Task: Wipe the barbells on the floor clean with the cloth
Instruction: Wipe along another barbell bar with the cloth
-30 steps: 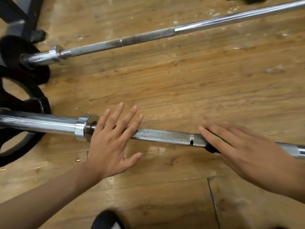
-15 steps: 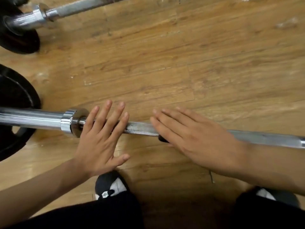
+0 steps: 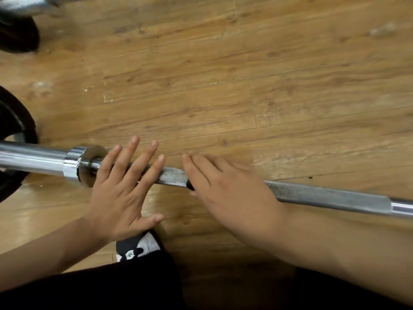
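Note:
A steel barbell (image 3: 324, 194) lies across the wooden floor, its chrome sleeve and collar (image 3: 86, 162) at the left. My left hand (image 3: 120, 189) rests flat on the knurled shaft just right of the collar, fingers straight and spread. My right hand (image 3: 228, 193) lies flat over the shaft beside it, fingers straight and pointing left. A small dark edge of the cloth (image 3: 190, 185) shows under the right palm; the rest of it is hidden. The end of a second barbell (image 3: 26, 3) is blurred at the top left corner.
Black weight plates sit at the left edge (image 3: 20, 130) and top left (image 3: 17, 34). My black-and-white shoe (image 3: 138, 247) and dark trouser legs (image 3: 111, 285) fill the bottom. Wooden floor (image 3: 223, 74) stretches beyond the bar.
My right hand has slid left along the shaft with the cloth, from well right of the left hand to close beside it. The view has tilted down; the second barbell has nearly left the frame.

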Demonstrator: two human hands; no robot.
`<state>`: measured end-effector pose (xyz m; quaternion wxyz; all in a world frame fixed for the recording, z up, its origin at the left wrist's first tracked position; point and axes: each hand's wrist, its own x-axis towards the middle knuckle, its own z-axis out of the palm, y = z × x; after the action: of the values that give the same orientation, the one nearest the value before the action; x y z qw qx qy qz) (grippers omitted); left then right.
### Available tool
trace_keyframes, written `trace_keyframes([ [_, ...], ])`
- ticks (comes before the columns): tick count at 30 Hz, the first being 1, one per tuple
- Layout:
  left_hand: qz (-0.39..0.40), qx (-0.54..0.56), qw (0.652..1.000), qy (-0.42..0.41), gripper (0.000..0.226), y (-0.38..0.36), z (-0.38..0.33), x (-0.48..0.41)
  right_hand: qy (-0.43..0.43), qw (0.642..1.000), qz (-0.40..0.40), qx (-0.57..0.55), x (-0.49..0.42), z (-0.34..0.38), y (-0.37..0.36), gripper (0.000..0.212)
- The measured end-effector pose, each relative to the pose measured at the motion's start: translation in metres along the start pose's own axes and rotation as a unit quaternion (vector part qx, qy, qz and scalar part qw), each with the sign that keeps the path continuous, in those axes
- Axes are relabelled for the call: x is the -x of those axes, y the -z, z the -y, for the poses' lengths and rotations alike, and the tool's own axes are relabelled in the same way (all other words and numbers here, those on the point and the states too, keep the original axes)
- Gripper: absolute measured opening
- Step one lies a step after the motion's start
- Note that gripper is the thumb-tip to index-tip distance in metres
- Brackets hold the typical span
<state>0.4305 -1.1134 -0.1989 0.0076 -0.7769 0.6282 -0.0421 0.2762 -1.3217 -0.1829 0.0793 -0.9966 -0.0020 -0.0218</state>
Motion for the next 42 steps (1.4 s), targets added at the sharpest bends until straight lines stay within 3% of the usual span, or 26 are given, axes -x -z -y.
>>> trace_keyframes([
  [5, 0.0, 0.013, 1.0, -0.003, 0.09, 0.004, 0.005, -0.011, -0.03, 0.998, 0.042, -0.04, 0.036, -0.049, 0.022, 0.051],
  [9, -0.005, 0.013, 1.0, 0.017, 0.092, 0.002, 0.004, -0.019, -0.039, 0.997, 0.048, 0.043, 0.072, -0.076, 0.028, 0.059],
  [12, 0.003, 0.001, 1.0, 0.015, 0.095, 0.001, 0.008, -0.025, -0.035, 0.997, 0.021, 0.062, 0.041, -0.053, 0.017, 0.06],
  [17, 0.012, 0.006, 1.0, 0.016, 0.095, 0.004, 0.014, -0.038, 0.048, 0.997, 0.02, 0.062, -0.025, -0.023, 0.001, 0.062],
  [24, -0.027, 0.008, 0.999, 0.025, 0.098, -0.002, 0.024, -0.058, -0.003, 0.991, 0.068, 0.119, 0.065, -0.096, 0.031, 0.064],
  [29, -0.036, 0.005, 0.999, 0.03, 0.1, -0.003, 0.03, -0.073, -0.061, 0.993, 0.028, 0.098, 0.028, -0.081, 0.019, 0.06],
  [35, -0.015, 0.027, 0.999, 0.039, 0.097, 0.001, 0.041, -0.094, -0.07, 0.994, -0.027, 0.073, -0.06, -0.054, 0.0, 0.055],
  [39, 0.015, 0.026, 0.999, 0.033, 0.093, 0.007, 0.05, -0.108, -0.07, 0.993, -0.037, 0.092, -0.029, -0.087, 0.01, 0.045],
  [42, 0.022, 0.036, 0.998, 0.052, 0.09, 0.008, 0.052, -0.115, -0.12, 0.982, -0.058, 0.13, 0.013, -0.122, 0.015, 0.041],
])
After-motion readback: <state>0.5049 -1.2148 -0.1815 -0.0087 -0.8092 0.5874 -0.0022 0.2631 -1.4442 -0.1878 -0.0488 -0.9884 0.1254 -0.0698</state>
